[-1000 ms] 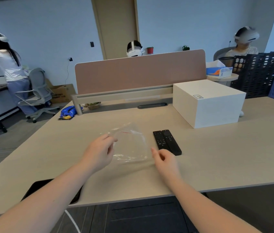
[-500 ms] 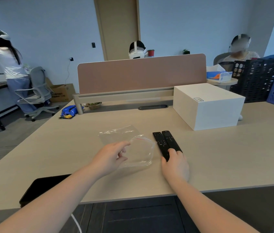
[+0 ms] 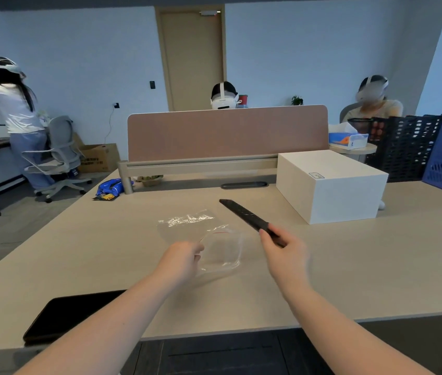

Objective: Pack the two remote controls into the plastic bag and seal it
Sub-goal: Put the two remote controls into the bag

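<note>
Pinching the near end of the remote controls (image 3: 247,217), the right hand (image 3: 285,251) lifts them off the surface (image 3: 377,266); they slant up and away leftward from its fingers (image 3: 264,234), blurred, so whether one or two cannot be told. Left of them, the left hand's (image 3: 180,259) fingers pinch the plastic bag (image 3: 221,250) at its red-lined mouth. The white box (image 3: 331,185) carries a small label, unreadable.

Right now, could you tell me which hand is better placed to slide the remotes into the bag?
The right hand: it already holds the remotes lifted beside the bag, while the left hand pinches the bag's mouth open.
</note>
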### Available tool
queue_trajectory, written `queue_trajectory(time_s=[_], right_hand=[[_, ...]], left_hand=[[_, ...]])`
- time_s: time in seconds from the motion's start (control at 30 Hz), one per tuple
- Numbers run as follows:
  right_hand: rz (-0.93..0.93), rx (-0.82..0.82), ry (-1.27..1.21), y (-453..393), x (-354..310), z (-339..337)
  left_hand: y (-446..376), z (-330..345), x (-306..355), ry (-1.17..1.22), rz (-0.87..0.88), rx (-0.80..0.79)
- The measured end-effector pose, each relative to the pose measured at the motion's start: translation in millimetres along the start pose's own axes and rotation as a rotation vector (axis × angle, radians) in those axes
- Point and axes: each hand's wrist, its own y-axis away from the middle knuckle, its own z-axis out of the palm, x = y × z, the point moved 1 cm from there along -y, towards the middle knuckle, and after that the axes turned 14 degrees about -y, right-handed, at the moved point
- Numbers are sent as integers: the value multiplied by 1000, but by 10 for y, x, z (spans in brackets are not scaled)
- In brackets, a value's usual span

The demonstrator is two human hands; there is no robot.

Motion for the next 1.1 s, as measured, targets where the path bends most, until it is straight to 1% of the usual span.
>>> queue_trajectory(time_s=[0.13,0.2,0.3,0.43,0.63,0.73,0.8,0.87,0.97,1.1], right_hand=[[-80,-138,-21,89,-206,94],[-125,-167,-18,111,-242,95],[-187,-175,1,143,-275,63],[-283,-148,18,169,-240,24],[-408,-174,-19,259,-59,71],[-481,-185,-23,316,-13,86],[-506,-220,4,331,26,125],[-469,-249,56,314,72,189],[-346,-256,107,233,169,272],[-305,-273,171,141,289,381]], left_hand=[[-106,-98,70,68,-80,28],[-133,-187,54,92,-128,74],[-138,-291,-6,130,-191,139],[-115,-298,-100,157,-247,152],[-108,-280,-132,208,-287,176],[-100,-276,-114,198,-258,180],[-97,-261,-80,193,-208,192],[-85,-241,-24,204,-136,211],[-51,-216,83,251,-18,221],[-29,-221,205,255,57,193]])
